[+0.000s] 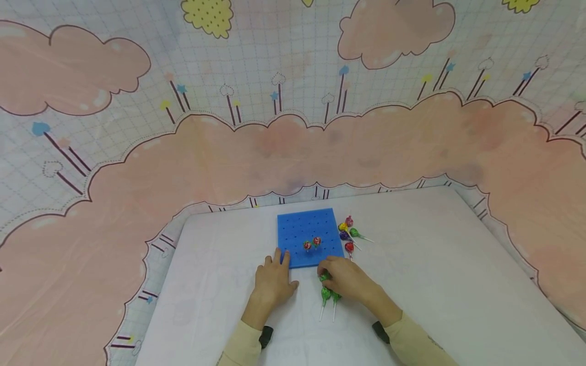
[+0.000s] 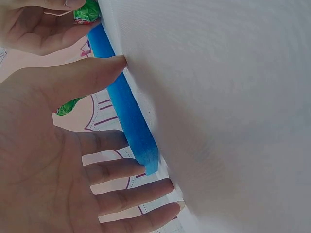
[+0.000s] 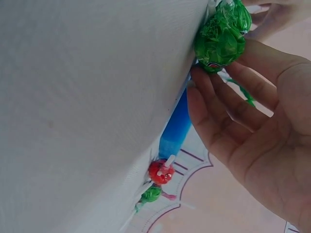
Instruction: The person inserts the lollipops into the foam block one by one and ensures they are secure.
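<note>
Two lollipops with red and green wrappers (image 1: 307,246) stand upright in a blue board (image 1: 296,223) dotted with small holes. My left hand (image 1: 273,282) lies at the board's front left corner, fingers extended and spread against it, thumb out to the side. At the front right edge of the board, my right hand (image 1: 345,279) pinches a green lollipop (image 1: 324,276) between thumb and fingers; its stick is mostly hidden in the head view. Below that hand two more green lollipops (image 1: 326,294) lie on the table, sticks pointing towards me. Green wrappers (image 3: 221,43) fill the top of the right wrist view.
Right of the board lies a loose group of lollipops: pink (image 1: 349,221), yellow (image 1: 343,227), purple (image 1: 344,236), green (image 1: 354,233) and red (image 1: 349,247). The white table (image 1: 220,284) ends at a cloud-patterned backdrop (image 1: 293,152).
</note>
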The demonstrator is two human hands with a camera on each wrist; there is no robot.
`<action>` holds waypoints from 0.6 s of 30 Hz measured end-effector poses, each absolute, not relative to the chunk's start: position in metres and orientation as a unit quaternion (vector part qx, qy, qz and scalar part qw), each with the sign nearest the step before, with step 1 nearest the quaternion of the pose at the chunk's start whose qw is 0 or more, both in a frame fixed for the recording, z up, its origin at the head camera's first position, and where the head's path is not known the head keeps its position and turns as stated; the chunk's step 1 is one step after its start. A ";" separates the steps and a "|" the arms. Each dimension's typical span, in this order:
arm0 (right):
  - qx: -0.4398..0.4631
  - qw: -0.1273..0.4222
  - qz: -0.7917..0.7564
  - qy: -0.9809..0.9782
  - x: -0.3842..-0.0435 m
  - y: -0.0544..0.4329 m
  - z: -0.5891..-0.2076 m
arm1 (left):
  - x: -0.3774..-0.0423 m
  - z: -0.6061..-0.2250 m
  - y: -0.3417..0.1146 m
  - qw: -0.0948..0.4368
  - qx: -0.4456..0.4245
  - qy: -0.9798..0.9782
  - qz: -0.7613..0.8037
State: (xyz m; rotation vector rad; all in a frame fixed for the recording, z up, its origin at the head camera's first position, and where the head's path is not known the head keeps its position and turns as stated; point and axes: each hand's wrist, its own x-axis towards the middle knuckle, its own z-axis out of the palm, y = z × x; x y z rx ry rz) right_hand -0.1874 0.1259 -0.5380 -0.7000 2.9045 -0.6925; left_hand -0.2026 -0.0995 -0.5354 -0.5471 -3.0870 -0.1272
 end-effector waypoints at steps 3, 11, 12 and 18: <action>-0.228 0.038 -0.232 0.945 -0.187 0.126 -0.538 | -0.202 -0.536 -0.100 0.001 -0.174 -0.984 -0.038; -0.228 0.042 -0.242 0.942 -0.188 0.126 -0.536 | -0.202 -0.535 -0.099 -0.003 -0.173 -0.984 -0.040; -0.229 0.042 -0.241 0.942 -0.188 0.126 -0.536 | -0.202 -0.535 -0.099 -0.004 -0.172 -0.984 -0.040; -0.233 0.034 -0.242 0.941 -0.188 0.126 -0.536 | -0.201 -0.534 -0.099 -0.003 -0.172 -0.984 -0.041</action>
